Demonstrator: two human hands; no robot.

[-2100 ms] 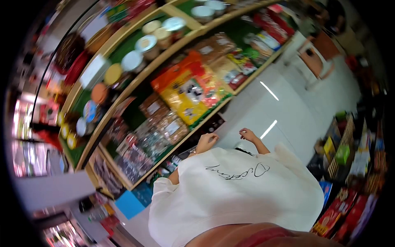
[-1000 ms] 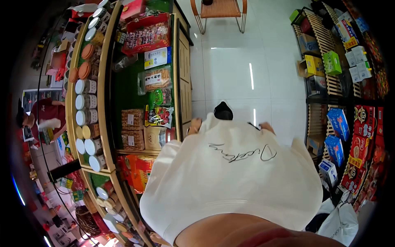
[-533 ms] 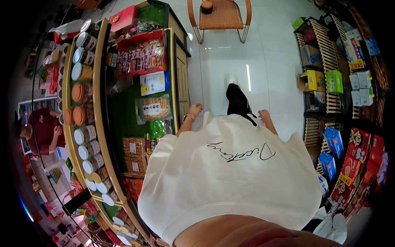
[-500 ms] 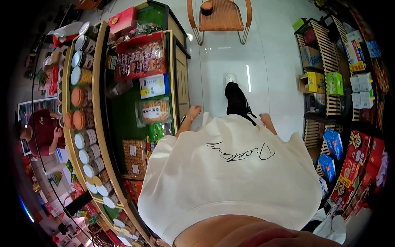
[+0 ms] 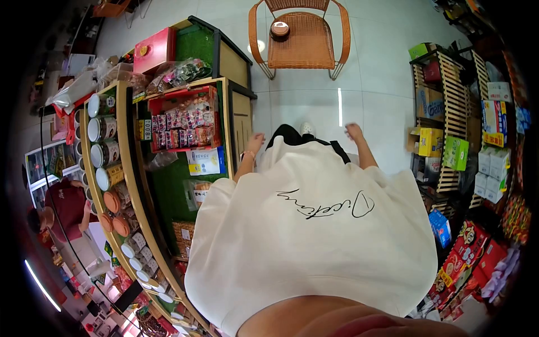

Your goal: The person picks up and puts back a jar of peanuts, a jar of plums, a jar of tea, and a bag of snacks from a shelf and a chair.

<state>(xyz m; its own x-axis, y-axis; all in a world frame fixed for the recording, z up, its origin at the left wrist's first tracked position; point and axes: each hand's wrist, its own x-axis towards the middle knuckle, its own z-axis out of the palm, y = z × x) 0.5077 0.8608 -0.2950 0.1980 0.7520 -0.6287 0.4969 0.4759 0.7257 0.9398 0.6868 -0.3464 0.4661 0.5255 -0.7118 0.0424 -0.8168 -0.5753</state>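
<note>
Beside the wooden end of the display shelf, my left hand [image 5: 256, 141] hangs out in front of my white shirt [image 5: 314, 241], its fingers loosely bent and slightly apart. A band circles that wrist. My right hand [image 5: 352, 132] is held over the tiled floor on the other side, fingers loosely curled and apart. Nothing shows in either hand, and neither touches the goods. Nearest my left hand on the green shelf lining are a blue-and-white packet [image 5: 205, 162] and a red box [image 5: 216, 121] of small wrapped snacks.
A wicker chair [image 5: 300, 48] stands ahead with a round brown-lidded container [image 5: 279, 30] on it. Lidded jars [image 5: 104, 153] line the left shelf. Slatted racks [image 5: 449, 106] with boxes run along the right. A person in a dark red top [image 5: 66, 210] is beyond the left shelf.
The chair and shelves have shifted lower in view as I move forward. My right hand has swung forward and shows more fully. My left hand is slightly higher in view.
</note>
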